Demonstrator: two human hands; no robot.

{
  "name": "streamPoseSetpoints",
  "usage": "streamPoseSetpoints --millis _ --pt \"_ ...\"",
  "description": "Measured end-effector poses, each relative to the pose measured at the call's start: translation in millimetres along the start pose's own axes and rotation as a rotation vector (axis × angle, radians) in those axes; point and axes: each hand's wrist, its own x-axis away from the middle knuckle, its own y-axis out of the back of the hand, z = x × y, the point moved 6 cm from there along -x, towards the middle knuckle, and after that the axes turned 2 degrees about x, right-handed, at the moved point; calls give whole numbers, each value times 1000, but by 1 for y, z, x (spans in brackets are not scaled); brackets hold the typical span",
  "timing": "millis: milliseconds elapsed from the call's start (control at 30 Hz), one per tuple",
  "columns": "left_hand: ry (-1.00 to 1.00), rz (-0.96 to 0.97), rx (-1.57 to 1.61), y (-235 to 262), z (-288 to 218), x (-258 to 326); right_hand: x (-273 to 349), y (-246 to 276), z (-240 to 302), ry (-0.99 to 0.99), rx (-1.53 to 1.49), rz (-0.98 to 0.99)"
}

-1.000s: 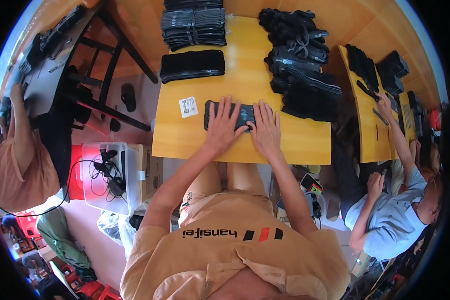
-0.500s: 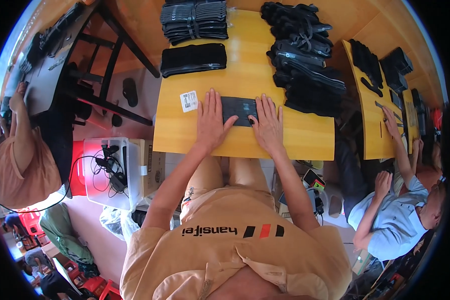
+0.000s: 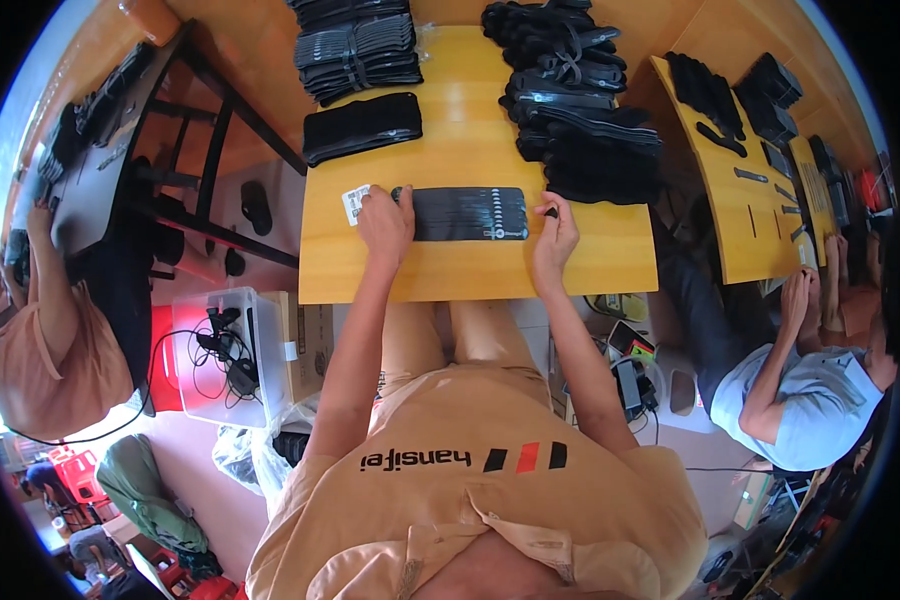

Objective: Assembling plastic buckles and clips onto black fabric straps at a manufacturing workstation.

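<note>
A dark, flat rectangular bundle that looks like layered socks [image 3: 455, 215] lies crosswise on the yellow table [image 3: 450, 275]. Along its right end runs a row of small pale marks. My left hand [image 3: 384, 225] bends over its left end, fingers curled and the thumb beside that end; what the fingers grip is hidden. Under those fingertips shows part of a white printed label [image 3: 353, 207]. Just off the bundle's right end, my right hand [image 3: 556, 240] has its fingers curled in. A small black thing sits at its thumb tip, and I cannot make out anything held.
A black folded sock pile [image 3: 362, 128] lies beyond my left hand, before a tied stack of dark socks [image 3: 358, 55]. Tied black bundles [image 3: 570, 110] line the table's right side. A clear bin of cables [image 3: 215, 350] stands lower left. People work at tables on both sides.
Both hands have lifted from lying flat on the dark bundle and curled. My left is at its left end, my right has drawn off to its right, and more of the bundle shows.
</note>
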Motion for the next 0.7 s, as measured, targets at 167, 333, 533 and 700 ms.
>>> streamPoseSetpoints --millis 167,333,533,700 --pt "43 50 -73 -15 12 -7 -1 0 -8 -61 -43 -23" --pt "10 -32 -149 -20 2 -3 -3 -1 -9 -70 -16 -20" --pt "-88 -47 -72 -17 -1 0 -5 -1 -12 -68 19 -8" --pt "-151 -28 -14 -18 -3 5 -3 0 -12 -56 1 -31"
